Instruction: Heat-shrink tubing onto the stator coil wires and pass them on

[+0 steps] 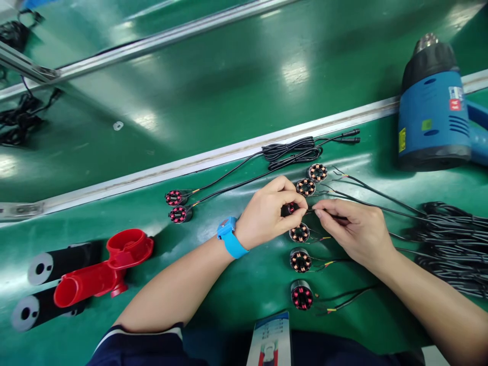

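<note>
Grn bench: coil partly behind L hand, wire in R hand

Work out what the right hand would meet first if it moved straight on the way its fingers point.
Probably the fingers of the left hand, just ahead, near the red-wound coil. Depth here is unclear, so the right hand might pass over them.

From the wearer's head, above the near edge of the worktop, the one view looks forward and steeply down, close over both hands, tilted so the far edge's pale rail climbs rightward.
</note>
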{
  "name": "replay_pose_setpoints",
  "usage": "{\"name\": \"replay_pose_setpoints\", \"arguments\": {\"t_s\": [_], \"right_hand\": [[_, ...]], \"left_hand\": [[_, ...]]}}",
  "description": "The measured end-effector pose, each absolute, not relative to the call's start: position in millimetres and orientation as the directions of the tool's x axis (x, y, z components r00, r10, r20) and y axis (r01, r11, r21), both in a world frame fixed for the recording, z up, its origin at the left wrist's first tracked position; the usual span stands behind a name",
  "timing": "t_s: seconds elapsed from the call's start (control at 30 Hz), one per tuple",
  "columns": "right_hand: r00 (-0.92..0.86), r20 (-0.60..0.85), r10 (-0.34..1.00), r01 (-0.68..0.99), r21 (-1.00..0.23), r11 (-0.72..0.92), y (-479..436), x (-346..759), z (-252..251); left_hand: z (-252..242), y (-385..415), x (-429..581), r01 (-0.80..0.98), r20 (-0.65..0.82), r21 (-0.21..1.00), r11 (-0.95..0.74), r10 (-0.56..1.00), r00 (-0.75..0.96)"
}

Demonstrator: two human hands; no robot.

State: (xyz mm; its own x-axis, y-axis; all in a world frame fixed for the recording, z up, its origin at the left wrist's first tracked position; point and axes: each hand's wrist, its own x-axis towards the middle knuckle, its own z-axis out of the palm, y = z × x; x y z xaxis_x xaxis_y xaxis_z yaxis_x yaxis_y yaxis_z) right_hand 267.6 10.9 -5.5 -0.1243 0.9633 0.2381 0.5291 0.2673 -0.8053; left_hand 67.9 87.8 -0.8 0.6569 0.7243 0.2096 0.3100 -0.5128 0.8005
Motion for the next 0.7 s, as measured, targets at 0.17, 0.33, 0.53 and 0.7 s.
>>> {"name": "replay_pose_setpoints", "arguments": {"t_s": [0.17, 0.33, 0.53, 0.7], "right_hand": [[-0.130, 0.239, 0.962, 0.532, -0.802, 0.271, 10.8, 267.5, -5.6], [-0.152, 0.257, 0.954, 0.535, -0.790, 0.299, 11.5, 266.9, -6.6], [-0.130, 0.177, 0.976, 0.527, -0.821, 0.219, 10.6, 269.0, -7.2], [-0.088, 0.112, 0.990, 0.505, -0.851, 0.141, 9.6, 269.5, -6.1]], "left_hand": [[-1.2, 87.6, 68.2, 0.318, 0.206, 0.796, -0.515, 0.724, 0.658], [-0.9, 87.3, 68.6, 0.328, 0.195, 0.794, -0.511, 0.726, 0.660], [-0.1, 86.9, 69.0, 0.328, 0.201, 0.791, -0.517, 0.725, 0.659], [-1.0, 86.7, 69.0, 0.334, 0.196, 0.791, -0.512, 0.730, 0.655]]}}
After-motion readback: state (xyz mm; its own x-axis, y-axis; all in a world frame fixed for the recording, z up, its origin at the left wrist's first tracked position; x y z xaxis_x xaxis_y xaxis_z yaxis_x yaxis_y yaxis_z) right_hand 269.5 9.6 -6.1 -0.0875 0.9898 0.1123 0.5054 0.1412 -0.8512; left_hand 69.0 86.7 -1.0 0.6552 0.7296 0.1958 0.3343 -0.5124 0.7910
